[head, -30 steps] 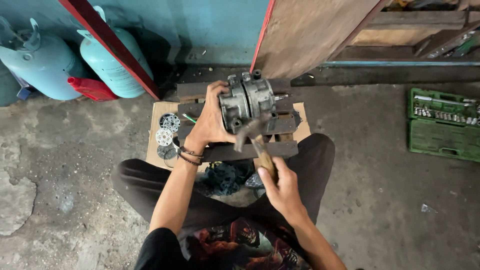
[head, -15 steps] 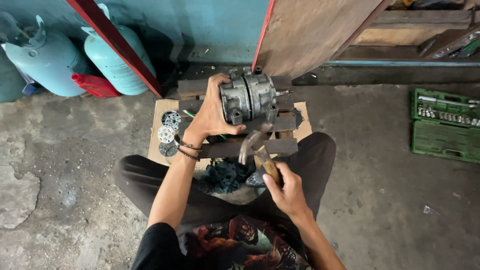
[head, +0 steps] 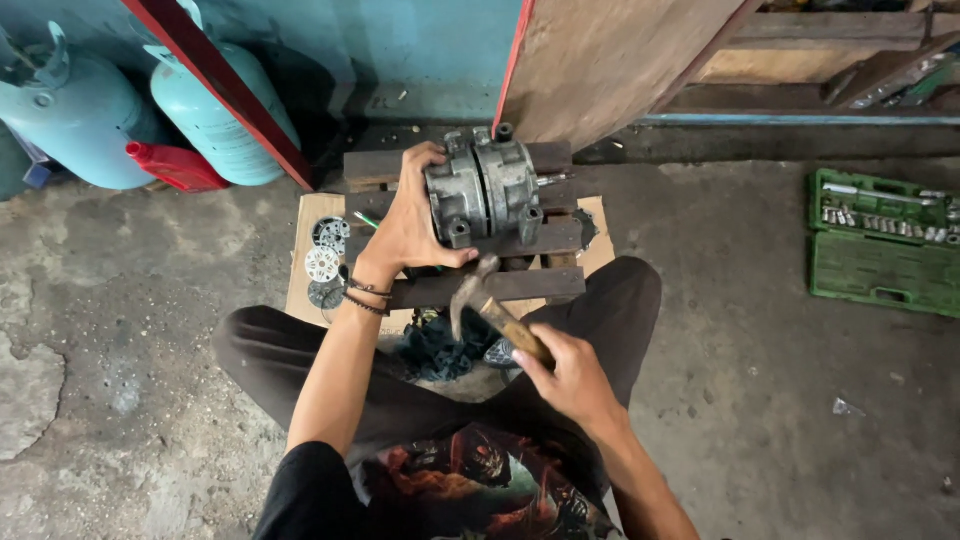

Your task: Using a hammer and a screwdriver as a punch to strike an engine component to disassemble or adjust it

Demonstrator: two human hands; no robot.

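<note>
Grey metal housing (head: 485,192) steadied on dark wooden slats (head: 500,287) at the cardboard's (head: 305,225) far edge, gripped by the left hand (head: 408,232) with fingers wrapped round its left side, hammer (head: 492,303) clasped by its handle in the right hand (head: 567,372), head just below the housing, green socket case (head: 882,240) on the floor to the right.

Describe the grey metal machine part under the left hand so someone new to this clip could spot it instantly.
Start at the dark wooden slats lying on cardboard in front of the seated person. On them rests the grey cast-metal cylindrical housing, steadied by the left hand, while the right hand holds a wooden-handled hammer just below. It is the only bulky, lugged two-piece metal body there.
</note>
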